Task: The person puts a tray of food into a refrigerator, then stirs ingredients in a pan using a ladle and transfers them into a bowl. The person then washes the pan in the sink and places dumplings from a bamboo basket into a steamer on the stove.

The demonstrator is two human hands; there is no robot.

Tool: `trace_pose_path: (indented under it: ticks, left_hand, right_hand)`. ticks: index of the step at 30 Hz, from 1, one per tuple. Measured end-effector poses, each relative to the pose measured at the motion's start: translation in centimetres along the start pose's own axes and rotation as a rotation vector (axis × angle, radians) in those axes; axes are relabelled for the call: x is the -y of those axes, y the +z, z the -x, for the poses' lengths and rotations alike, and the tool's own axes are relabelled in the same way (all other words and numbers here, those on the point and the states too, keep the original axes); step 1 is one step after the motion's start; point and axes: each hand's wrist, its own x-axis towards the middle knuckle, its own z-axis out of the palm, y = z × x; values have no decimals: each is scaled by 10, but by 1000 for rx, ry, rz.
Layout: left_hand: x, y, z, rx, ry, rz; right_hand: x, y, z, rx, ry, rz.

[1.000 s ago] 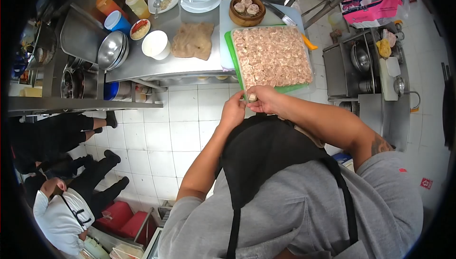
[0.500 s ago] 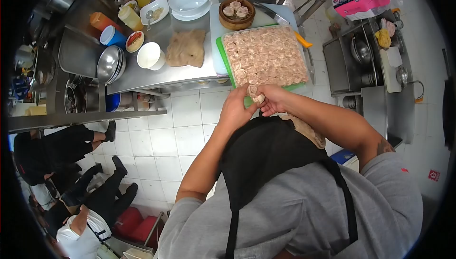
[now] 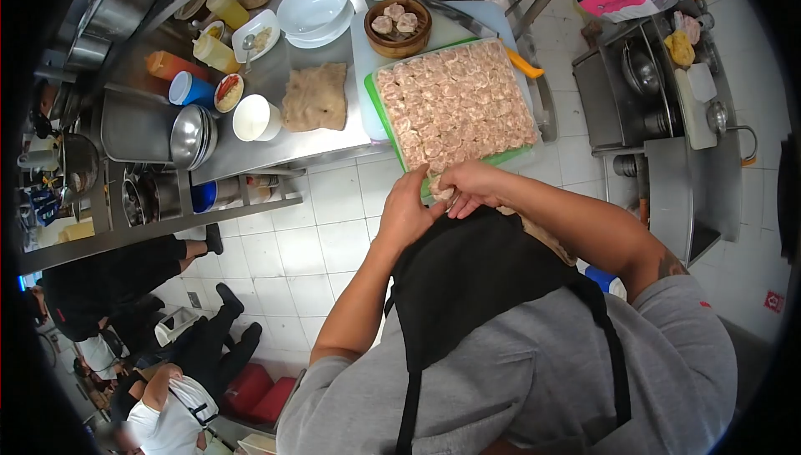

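In front of my apron, my left hand (image 3: 406, 207) and my right hand (image 3: 471, 188) meet around one siu mai dumpling (image 3: 440, 190). The fingers of both hands are closed on it, and part of it is hidden behind them. Just beyond my fingers lies a tray of siu mai (image 3: 455, 104), packed in tight rows. Beneath the tray, a green cutting board (image 3: 381, 113) shows along its edges. Behind it stands a round bamboo steamer (image 3: 397, 48) with three dumplings inside.
A knife (image 3: 467, 21) and a yellow-orange handle (image 3: 524, 63) lie by the tray. Left on the steel counter are a brown cloth (image 3: 314, 98), a white tub (image 3: 255, 118), steel bowls (image 3: 192, 136) and sauce bottles (image 3: 215, 54). Other people (image 3: 171, 405) are at lower left.
The view has shifted, so the counter and tray sit slightly further left. Both hands remain together on the dumpling, with the right fingers turned a little over it.
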Motion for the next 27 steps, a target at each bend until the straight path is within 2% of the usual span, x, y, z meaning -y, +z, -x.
trace_pose_path:
  ticks: [2, 5, 8, 11, 14, 17, 20, 23, 27]
  left_hand:
    - [0, 4, 2, -26, -12, -19]
    - [-4, -1, 3, 16, 35, -256]
    - [-4, -5, -2, 49, 80, -430]
    - [-12, -9, -8, 95, 18, -588]
    - [-4, -12, -6, 68, 95, -574]
    - [21, -6, -8, -46, 227, -471]
    - [-1, -17, -2, -13, 160, -607]
    - [-22, -19, 1, -85, 196, -478]
    - [-62, -15, -13, -132, 464, -165]
  right_hand:
    - [6, 6, 8, -1, 55, -16]
    - [0, 3, -4, 17, 45, 21]
    - [-6, 0, -11, -26, 49, 36]
    - [-2, -5, -1, -125, 4, 155]
    - [6, -9, 23, -227, -84, 198]
    - [-16, -27, 13, -155, -210, -100]
    - [-14, -36, 29, -57, -238, -219]
    - [-14, -43, 33, 10, -274, -317]
    - [-4, -38, 48, 59, -319, -352]
